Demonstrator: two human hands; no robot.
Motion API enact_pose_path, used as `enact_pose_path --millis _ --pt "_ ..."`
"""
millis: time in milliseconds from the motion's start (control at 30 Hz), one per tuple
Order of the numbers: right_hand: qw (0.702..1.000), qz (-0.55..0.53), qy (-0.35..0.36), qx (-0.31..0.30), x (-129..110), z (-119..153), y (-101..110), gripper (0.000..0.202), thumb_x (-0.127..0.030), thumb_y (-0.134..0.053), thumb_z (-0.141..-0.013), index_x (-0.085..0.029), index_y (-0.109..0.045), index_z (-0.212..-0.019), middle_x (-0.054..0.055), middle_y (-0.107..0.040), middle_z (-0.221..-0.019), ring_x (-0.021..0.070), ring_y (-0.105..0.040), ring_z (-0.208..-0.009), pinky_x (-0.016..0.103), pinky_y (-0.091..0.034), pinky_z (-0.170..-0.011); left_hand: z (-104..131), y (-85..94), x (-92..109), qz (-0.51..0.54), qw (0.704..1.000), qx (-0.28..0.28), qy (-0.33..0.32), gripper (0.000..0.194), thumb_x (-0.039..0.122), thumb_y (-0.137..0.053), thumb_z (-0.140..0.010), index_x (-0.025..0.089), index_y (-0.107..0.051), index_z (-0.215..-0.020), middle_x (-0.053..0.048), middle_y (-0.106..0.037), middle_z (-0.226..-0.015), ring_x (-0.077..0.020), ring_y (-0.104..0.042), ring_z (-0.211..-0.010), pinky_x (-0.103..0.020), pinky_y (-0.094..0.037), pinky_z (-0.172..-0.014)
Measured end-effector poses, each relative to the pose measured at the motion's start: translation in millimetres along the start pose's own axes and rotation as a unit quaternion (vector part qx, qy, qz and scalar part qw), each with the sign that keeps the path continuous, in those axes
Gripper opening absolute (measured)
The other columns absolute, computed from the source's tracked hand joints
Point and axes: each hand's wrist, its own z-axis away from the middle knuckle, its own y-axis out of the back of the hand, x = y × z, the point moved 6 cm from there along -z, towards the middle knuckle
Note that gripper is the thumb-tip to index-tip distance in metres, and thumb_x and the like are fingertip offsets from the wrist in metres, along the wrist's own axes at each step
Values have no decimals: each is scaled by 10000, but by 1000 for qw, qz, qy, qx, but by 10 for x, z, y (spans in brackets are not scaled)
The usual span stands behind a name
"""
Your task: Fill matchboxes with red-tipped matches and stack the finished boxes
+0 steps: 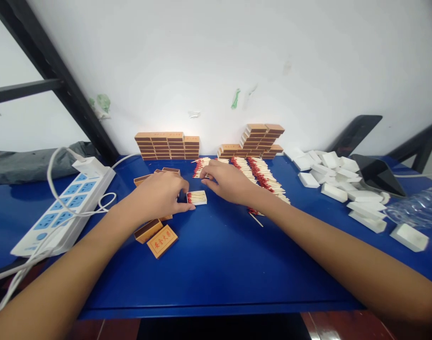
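Note:
A small white matchbox tray (pixel 201 198) with red-headed matches lies on the blue table. My left hand (pixel 162 191) grips its left end, thumb at the near side and fingers at the far side. Just beyond the tray, my right hand (pixel 227 181) has its fingers curled and pinched together beside a row of loose matches (pixel 201 166). Whatever sits between those fingertips is too small to make out. More rows of matches (pixel 267 179) lie behind and right of this hand. Orange-brown matchbox sleeves (pixel 148 230) lie near and partly under my left hand, one face-up (pixel 162 241) with red characters.
Stacked matchboxes (pixel 168 146) stand along the wall at left, with another stack (pixel 261 138) at right. Loose white trays (pixel 329 172) are heaped right, near a dark tablet-like object (pixel 378 174) and a clear plastic bottle (pixel 418 208). A power strip (pixel 65 210) with white cables lies left.

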Motion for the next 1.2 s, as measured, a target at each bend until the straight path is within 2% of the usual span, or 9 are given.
enact_pose_path --millis 100,267,633,833,1067,1200 --pt "999 31 -11 -17 61 -18 -64 268 -167 -544 -1085 -181 -765 -1236 123 -693 -1205 252 -658 -1105 336 -451 -878 1 5 5 4 1000 -9 7 351 548 -754 -942 199 -783 -965 -75 -774 -939 -222 -684 -745 -336 -350 -604" --pt "998 54 -18 -28 79 -22 -117 306 -220 -544 -1099 -206 -766 -1310 120 -691 -1215 274 -657 -1162 340 -460 -877 4 21 14 16 1000 -12 9 360 551 -773 -934 197 -790 -1001 -76 -775 -926 -228 -696 -764 -332 -362 -616" --pt "998 57 -5 -29 56 -26 -146 274 -206 -547 -1099 -165 -755 -1272 130 -685 -1209 248 -657 -1104 329 -461 -881 -2 23 31 -1 1000 -12 10 340 531 -758 -950 193 -782 -956 -74 -775 -928 -221 -691 -746 -336 -354 -600" --pt "999 41 -6 -16 51 -23 -148 288 -205 -549 -1100 -166 -724 -1326 134 -689 -1247 257 -651 -1179 332 -463 -936 -2 13 17 5 1000 -14 11 348 542 -785 -930 198 -785 -978 -73 -776 -927 -229 -699 -777 -332 -368 -621" --pt "999 31 -20 -5 82 -31 -157 220 -207 -551 -1098 -181 -751 -1186 113 -706 -1197 241 -670 -1066 328 -440 -829 -9 10 20 -3 1000 -9 10 332 532 -768 -940 201 -781 -963 -66 -779 -937 -215 -692 -755 -331 -348 -602" --pt "1000 12 -13 -2 78 -38 -159 149 -180 -582 -1087 -163 -730 -1075 114 -715 -1170 227 -663 -1050 319 -436 -826 -2 3 19 3 1000 -9 7 345 544 -771 -937 201 -782 -977 -69 -782 -932 -220 -699 -779 -327 -359 -613"
